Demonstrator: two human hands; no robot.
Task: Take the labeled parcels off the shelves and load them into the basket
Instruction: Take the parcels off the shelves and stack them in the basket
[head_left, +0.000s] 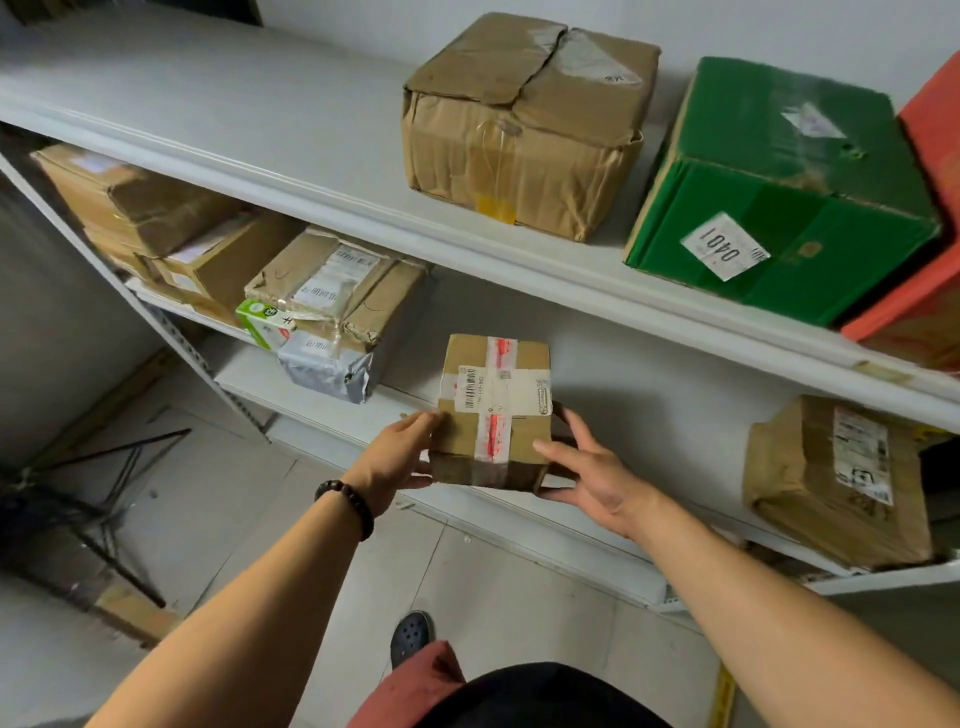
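Cardboard parcel (493, 400) held from both sides, probably for balance. Left hand (400, 457) pinches; right hand (587, 475) cups, fingers spread.

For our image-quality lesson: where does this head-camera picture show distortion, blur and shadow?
Head view: the wide lens slightly bows the top shelf edge; the parcel label print is too soft to read, though the green box number is legible; the floor at lower left lies in shadow; lighting is otherwise even, without strong glare.
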